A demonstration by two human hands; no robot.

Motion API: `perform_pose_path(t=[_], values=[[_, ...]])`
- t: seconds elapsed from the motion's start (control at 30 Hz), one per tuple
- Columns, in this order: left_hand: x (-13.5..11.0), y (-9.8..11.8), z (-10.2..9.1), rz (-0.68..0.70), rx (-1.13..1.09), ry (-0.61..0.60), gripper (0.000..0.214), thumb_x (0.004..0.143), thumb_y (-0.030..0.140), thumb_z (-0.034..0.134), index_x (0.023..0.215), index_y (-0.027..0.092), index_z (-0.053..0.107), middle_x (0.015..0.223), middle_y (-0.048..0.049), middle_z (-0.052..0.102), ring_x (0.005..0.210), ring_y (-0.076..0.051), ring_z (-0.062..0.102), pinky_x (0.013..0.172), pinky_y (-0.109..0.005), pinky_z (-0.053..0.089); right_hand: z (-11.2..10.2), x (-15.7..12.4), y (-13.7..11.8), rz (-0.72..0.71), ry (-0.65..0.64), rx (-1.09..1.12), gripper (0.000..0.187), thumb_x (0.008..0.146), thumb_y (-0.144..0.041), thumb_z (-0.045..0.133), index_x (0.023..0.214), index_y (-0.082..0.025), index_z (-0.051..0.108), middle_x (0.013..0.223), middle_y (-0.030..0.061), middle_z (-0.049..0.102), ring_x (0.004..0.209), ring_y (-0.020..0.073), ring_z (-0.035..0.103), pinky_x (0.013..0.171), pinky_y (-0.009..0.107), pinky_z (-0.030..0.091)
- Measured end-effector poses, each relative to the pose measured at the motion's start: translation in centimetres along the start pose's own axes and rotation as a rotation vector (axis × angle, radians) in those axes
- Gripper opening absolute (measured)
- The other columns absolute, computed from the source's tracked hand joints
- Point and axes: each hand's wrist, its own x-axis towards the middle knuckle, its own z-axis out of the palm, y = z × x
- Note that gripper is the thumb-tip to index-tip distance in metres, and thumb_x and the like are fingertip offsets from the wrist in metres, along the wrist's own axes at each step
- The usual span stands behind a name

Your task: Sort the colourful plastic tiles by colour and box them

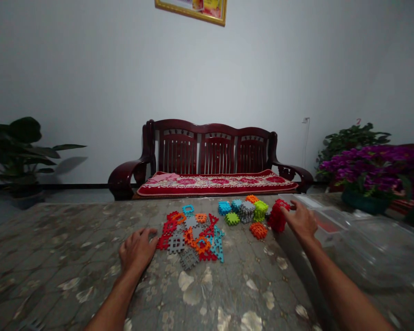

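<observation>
Your left hand (138, 250) lies loose beside mixed interlocking tiles (191, 222) | your right hand (301, 220) grasps the red tile stack (276, 219), probably steadying it | stacks (247, 212) nearby on the tabletop (158, 294) seem grouped by colour

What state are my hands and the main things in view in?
Loose pieces: spread out, overlapping
Red stack: pieces piled together
Left grip: resting beside the loose pieces
Right grip: at the red stack, closure unclear
Gray stack: piled upright
Clear plastic container: open or closed unclear
Framed picture: hanging, partly out of view
</observation>
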Motion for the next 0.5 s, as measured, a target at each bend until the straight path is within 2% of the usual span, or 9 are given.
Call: perform_pose_path(t=[0.33,0.5], values=[[-0.02,0.1,-0.2,-0.01,-0.003,-0.018,0.036,0.091,0.038,0.048,0.12,0.031,0.069,0.138,-0.0074,0.061,0.128,-0.029,0.054,0.109,-0.046,0.038,0.24,-0.42,-0.82,-0.008,-0.01,-0.078,0.062,0.085,-0.057,0.054,0.133,-0.019,0.063,0.116,0.0152,0.07,0.108,0.0347,0.062,0.089,0.044,0.046],[-0.13,0.22,-0.35,-0.005,-0.006,-0.016,0.036,0.092,0.037,0.047,0.119,0.031,0.069,0.137,-0.0082,0.062,0.129,-0.028,0.053,0.11,-0.045,0.036,0.41,-0.87,-0.68,-0.03,0.049,-0.12,0.06,0.086,-0.057,0.053,0.129,-0.017,0.065,0.116,0.0177,0.068,0.106,0.0355,0.06,0.089,0.047,0.044]])
